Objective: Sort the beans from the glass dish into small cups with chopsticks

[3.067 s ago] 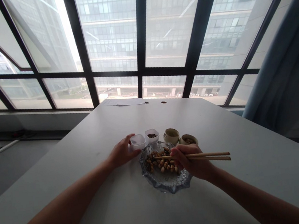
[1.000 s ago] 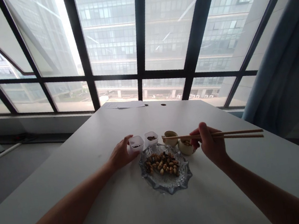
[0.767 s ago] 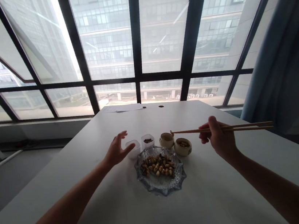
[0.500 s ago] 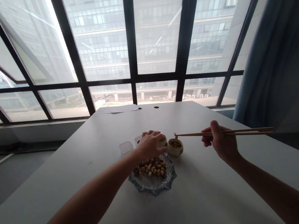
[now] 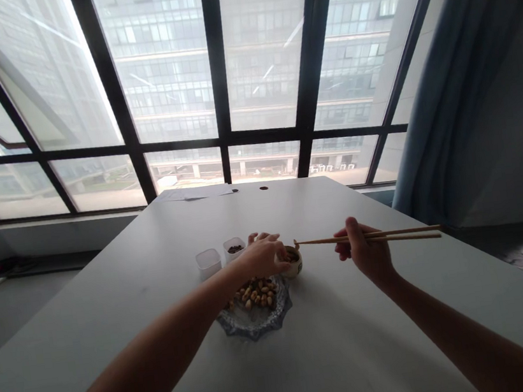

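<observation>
My right hand [image 5: 370, 252] is closed around a pair of chopsticks [image 5: 406, 233] that point left. A small pale piece [image 5: 296, 243], too small to name, is at their tips, over the rim of a small round cup [image 5: 294, 269] with brown bits inside. My left hand [image 5: 265, 255] reaches over beside that cup, fingers apart and bent, the thumb by its rim; whether it touches, I cannot tell. Under my left wrist sits a scalloped glass bowl [image 5: 255, 332] of mixed nuts [image 5: 258, 294], partly covered by the forearm.
Left of my left hand stand two small clear plastic containers: one container [image 5: 208, 262] looks bare, the other [image 5: 234, 246] holds dark bits. White papers [image 5: 194, 193] lie at the far edge of the white table [image 5: 357, 337]. A blue curtain [image 5: 442, 101] hangs at the right.
The view has swung slightly right, so things sit further left. My left hand has moved right toward the cup with brown bits, uncovering the container of dark bits. My right hand still holds the chopsticks.
</observation>
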The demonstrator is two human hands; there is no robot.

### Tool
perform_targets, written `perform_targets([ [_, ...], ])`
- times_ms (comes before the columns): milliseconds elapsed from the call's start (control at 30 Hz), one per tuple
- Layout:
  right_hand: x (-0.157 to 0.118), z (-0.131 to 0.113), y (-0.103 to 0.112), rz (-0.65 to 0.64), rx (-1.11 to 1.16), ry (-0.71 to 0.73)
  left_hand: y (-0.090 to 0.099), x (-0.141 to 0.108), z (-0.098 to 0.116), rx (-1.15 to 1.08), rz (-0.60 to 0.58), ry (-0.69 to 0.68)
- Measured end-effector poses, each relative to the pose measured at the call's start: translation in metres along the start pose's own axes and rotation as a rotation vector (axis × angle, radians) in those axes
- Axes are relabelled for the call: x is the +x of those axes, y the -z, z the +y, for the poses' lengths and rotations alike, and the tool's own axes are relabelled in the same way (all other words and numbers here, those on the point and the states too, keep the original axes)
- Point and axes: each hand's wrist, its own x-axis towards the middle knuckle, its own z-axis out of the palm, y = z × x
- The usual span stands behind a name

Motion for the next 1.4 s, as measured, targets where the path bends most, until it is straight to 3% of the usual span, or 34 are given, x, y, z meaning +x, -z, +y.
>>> perform_targets([
  [167, 0.000, 0.002, -0.006, -0.233, -0.046, 0.012, 0.017, -0.048, -0.029, -0.018, 0.243, 0.075],
  [333, -0.009, -0.018, -0.009, -0.198, 0.015, -0.004, 0.024, -0.112, -0.081, 0.043, 0.480, 0.262],
  [467, -0.031, -0.035, -0.030, -0.585, -0.031, -0.103, 0.013, -0.140, -0.108, 0.000, 0.524, 0.345],
  [533, -0.041, -0.036, -0.045, -0.717, -0.071, -0.107, 0.005, -0.145, -0.114, -0.088, 0.506, 0.368],
  [600, -0.045, -0.032, -0.059, -0.739, -0.088, -0.046, -0.002, -0.146, -0.117, -0.188, 0.490, 0.379],
  [733, -0.040, -0.024, -0.076, -0.645, -0.110, 0.100, -0.008, -0.146, -0.114, -0.250, 0.446, 0.416],
  [900, -0.030, -0.028, -0.071, -0.510, -0.077, 0.104, -0.004, -0.145, -0.107, -0.253, 0.408, 0.425],
  [1067, -0.028, -0.033, -0.062, -0.707, -0.165, 0.297, -0.001, -0.144, -0.105, -0.243, 0.369, 0.440],
  [1267, -0.030, -0.032, -0.065, -0.936, -0.341, 0.550, -0.001, -0.144, -0.105, -0.250, 0.374, 0.430],
  [1400, -0.032, -0.028, -0.065, -0.940, -0.324, 0.569, -0.001, -0.144, -0.105, -0.257, 0.381, 0.429],
])
